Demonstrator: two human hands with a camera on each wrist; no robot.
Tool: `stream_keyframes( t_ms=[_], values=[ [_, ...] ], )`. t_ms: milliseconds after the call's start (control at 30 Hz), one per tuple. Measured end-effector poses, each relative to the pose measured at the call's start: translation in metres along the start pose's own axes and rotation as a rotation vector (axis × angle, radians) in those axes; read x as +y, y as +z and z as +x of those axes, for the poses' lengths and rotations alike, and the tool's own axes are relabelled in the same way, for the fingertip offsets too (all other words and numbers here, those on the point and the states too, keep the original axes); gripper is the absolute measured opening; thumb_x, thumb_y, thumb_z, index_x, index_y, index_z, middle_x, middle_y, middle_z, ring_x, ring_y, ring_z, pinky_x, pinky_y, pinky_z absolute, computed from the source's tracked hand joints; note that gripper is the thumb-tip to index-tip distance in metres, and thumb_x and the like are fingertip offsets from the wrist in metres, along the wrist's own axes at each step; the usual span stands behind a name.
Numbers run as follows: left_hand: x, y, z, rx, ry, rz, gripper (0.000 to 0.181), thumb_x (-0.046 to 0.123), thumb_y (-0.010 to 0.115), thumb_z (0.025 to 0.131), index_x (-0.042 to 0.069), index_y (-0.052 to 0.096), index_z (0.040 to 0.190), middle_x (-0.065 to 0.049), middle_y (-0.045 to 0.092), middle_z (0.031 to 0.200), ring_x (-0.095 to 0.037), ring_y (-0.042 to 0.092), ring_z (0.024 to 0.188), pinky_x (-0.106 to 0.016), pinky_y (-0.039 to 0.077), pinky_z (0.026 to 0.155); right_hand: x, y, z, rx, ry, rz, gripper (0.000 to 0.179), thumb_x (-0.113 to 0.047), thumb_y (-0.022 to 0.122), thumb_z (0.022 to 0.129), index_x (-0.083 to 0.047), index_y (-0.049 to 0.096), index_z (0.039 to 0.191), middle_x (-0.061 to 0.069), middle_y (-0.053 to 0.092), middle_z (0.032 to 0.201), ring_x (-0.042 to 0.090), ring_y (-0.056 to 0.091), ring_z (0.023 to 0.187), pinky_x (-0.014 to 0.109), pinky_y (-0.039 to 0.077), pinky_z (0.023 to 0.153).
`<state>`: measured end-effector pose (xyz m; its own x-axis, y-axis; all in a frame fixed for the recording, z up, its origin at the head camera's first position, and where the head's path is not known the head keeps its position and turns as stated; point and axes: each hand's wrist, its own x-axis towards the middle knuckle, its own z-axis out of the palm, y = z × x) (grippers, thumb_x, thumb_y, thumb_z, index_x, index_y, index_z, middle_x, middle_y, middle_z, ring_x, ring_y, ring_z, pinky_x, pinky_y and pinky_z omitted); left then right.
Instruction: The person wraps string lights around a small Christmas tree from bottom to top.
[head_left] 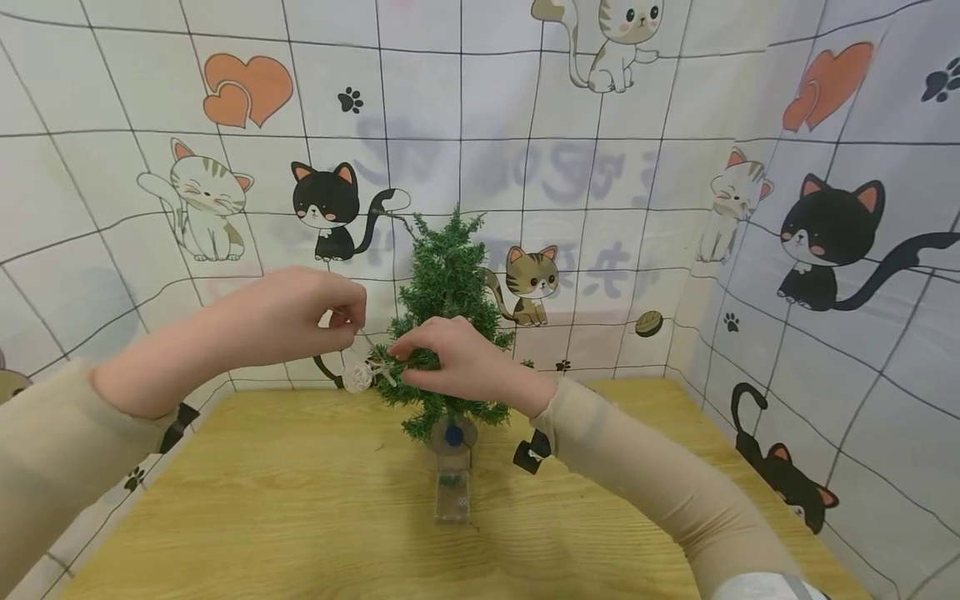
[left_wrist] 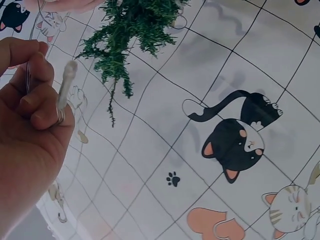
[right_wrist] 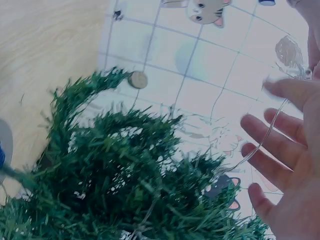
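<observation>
beside a green tree (head_left: 446, 287), left hand (head_left: 296, 312) gripping wire (left_wrist: 28, 79), right hand (head_left: 468, 358) fingers apart

Soft, even light in my head view, dimmer at the left wrist.
My right-wrist feed looks hazy, the cloth backdrop (right_wrist: 170, 50) washed pale; I see faint shadow on the table (head_left: 315, 479).

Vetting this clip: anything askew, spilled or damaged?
Nothing spilled or damaged that I can see. Mildly odd: grid lines on the cat-print backdrop bow, as if it hangs slack, and faint lettering shows either side of the tree.
</observation>
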<state>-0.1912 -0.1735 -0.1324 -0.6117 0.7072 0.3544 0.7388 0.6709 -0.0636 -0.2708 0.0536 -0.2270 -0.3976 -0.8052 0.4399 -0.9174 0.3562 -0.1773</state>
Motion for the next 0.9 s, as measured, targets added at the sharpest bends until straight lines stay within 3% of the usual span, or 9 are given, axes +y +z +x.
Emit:
stream_keyframes(
  t_ms=[167,267,367,433,533,600,767,900],
  values=[
    [0.009,-0.010,0.013,-0.004,0.011,0.075,0.021,0.001,0.063,0.085,0.018,0.058,0.076,0.008,0.050,0.070,-0.009,0.044,0.061,-0.031,0.039,0.058,-0.006,-0.006,-0.002,-0.043,0.072,0.281,0.073,-0.039,0.078,0.082,-0.021,0.044,0.145,-0.007,0.068,0.107,0.006,0.060,0.098,0.039,0.044,0.095],
    [0.014,-0.015,0.023,0.006,0.025,0.111,0.021,0.002,0.062,0.086,0.019,0.056,0.075,0.007,0.049,0.069,-0.011,0.043,0.060,-0.031,0.037,0.056,-0.009,-0.013,-0.003,-0.038,0.066,0.393,0.079,-0.058,0.072,0.080,-0.020,0.046,0.144,-0.003,0.064,0.120,0.006,0.055,0.112,0.041,0.041,0.099],
    [0.015,-0.020,0.033,0.024,0.058,0.129,0.021,0.001,0.061,0.086,0.019,0.059,0.075,0.006,0.049,0.069,-0.011,0.043,0.061,-0.031,0.037,0.057,-0.010,-0.020,-0.002,-0.014,0.078,0.471,0.085,-0.074,0.058,0.080,-0.013,0.054,0.138,0.002,0.062,0.125,0.011,0.058,0.110,0.039,0.044,0.096],
    [0.016,-0.025,0.040,0.027,0.064,0.140,0.019,0.003,0.061,0.087,0.019,0.063,0.078,0.006,0.052,0.071,-0.012,0.045,0.064,-0.032,0.038,0.058,-0.011,-0.024,0.000,0.022,0.114,0.533,0.073,-0.068,0.055,0.086,-0.008,0.062,0.128,0.004,0.066,0.117,0.014,0.062,0.103,0.039,0.048,0.092],
    [0.018,-0.032,0.052,0.015,0.048,0.165,0.017,0.005,0.062,0.089,0.019,0.069,0.082,0.004,0.056,0.075,-0.013,0.048,0.068,-0.034,0.040,0.060,-0.008,-0.033,0.001,0.112,0.171,0.616,0.039,-0.040,0.057,0.098,-0.005,0.069,0.111,0.010,0.069,0.090,0.021,0.064,0.088,0.040,0.050,0.085],
    [0.019,-0.036,0.058,0.004,0.039,0.173,0.016,0.007,0.062,0.091,0.018,0.073,0.087,0.002,0.058,0.078,-0.014,0.049,0.070,-0.034,0.042,0.063,-0.005,-0.039,0.001,0.175,0.209,0.640,0.024,-0.025,0.057,0.099,-0.005,0.071,0.102,0.011,0.066,0.079,0.025,0.062,0.083,0.043,0.049,0.084],
    [0.020,-0.041,0.071,0.007,0.032,0.173,0.020,0.007,0.058,0.095,0.012,0.076,0.101,-0.001,0.062,0.089,-0.014,0.054,0.070,-0.036,0.045,0.066,0.011,-0.052,-0.007,0.285,0.273,0.636,0.024,-0.022,0.055,0.099,-0.004,0.072,0.101,0.010,0.064,0.081,0.032,0.057,0.084,0.047,0.044,0.083],
    [0.021,-0.040,0.079,0.005,0.032,0.198,0.023,0.007,0.055,0.097,0.009,0.075,0.108,-0.003,0.063,0.095,-0.016,0.057,0.072,-0.037,0.045,0.066,0.022,-0.058,-0.012,0.321,0.306,0.618,0.026,-0.026,0.055,0.100,-0.007,0.071,0.105,0.010,0.064,0.087,0.025,0.056,0.085,0.050,0.043,0.088]
  ],
)
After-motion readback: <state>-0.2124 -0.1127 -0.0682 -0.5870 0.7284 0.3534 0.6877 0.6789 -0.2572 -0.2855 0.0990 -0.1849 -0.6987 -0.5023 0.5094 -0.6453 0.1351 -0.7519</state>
